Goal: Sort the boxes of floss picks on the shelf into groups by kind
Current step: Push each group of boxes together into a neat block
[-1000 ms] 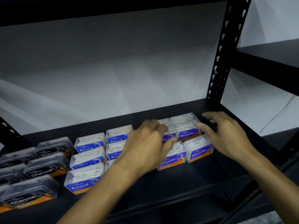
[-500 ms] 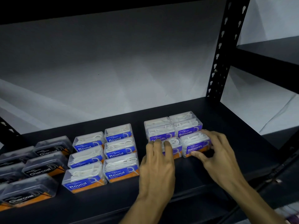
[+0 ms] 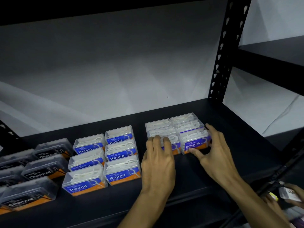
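— Both hands have drawn back to the front row of the Smooth boxes [image 3: 178,134] since a second ago, when they were spread over the top of that group; the block itself now sits tighter, two columns pushed flush at about 1 o'clock on the black shelf [image 3: 189,178].

— And the grip?

— Nothing is lifted. The left hand [image 3: 158,163] lies flat with fingers extended, tips pressing the front-left box; the right hand [image 3: 212,155] is splayed around the front-right Smooth box [image 3: 195,142], thumb at its lower front edge and fingers along its right side, a loose bracket, not a clenched hold.

— What does that say about the sort?

— Judging from the layout, it looks nearly done: three separate groups, this move being a final squaring-up.

— Readable labels?

— "Smooth" in white on purple, orange strip below. At 9 o'clock from the hands, six Round boxes [image 3: 103,160] carry "Round" on blue with orange. Farther out at 8 o'clock, the dark Charcoal boxes [image 3: 32,176] read "Charcoal" on black. Smaller print and the logo are too fine to make out.

— Anything beyond the shelf?

— A perforated black upright [image 3: 222,66] at 2 o'clock, a white wall [image 3: 115,71] behind, and at 4 o'clock another person's hand [image 3: 294,195] holding a small box, blurred.
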`<state>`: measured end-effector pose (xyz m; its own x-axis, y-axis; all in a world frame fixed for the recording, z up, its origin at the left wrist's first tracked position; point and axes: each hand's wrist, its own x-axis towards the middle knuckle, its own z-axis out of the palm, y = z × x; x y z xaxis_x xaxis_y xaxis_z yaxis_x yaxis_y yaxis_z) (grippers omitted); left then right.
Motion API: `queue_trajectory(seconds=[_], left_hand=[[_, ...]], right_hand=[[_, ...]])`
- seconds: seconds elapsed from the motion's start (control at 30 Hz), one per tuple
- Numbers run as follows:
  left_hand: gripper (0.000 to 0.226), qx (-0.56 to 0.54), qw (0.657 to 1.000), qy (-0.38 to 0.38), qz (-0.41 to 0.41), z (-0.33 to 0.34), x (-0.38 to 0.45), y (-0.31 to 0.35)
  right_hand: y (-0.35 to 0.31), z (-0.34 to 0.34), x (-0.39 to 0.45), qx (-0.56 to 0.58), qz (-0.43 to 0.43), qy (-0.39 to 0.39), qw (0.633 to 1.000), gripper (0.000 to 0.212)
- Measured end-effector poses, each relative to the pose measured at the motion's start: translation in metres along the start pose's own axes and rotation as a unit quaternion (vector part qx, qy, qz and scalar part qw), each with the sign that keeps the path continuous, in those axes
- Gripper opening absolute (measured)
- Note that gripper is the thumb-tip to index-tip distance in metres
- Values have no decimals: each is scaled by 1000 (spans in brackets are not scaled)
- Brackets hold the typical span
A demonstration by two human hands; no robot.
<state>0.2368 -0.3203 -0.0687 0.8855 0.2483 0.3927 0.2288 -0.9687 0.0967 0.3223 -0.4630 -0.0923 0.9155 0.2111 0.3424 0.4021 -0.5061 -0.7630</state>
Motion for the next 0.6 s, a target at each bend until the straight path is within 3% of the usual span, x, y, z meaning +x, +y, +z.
queue_trajectory(seconds=[0.27,0.4,0.5,0.6], left_hand=[[63,-6,1000,13,4,4,0,-1],[81,-34,999,17,-15,5,-1,-1],[99,-102,992,30,-69,6,-2,3],[109,-225,962,61,-143,1,1,7]], right_hand=[[-3,2,2,-7,7,1,1000,98],[-3,2,2,-12,10,0,1000,99],[-3,1,1,-20,8,-8,1000,102],[-5,-4,4,-21,14,-24,999,106]])
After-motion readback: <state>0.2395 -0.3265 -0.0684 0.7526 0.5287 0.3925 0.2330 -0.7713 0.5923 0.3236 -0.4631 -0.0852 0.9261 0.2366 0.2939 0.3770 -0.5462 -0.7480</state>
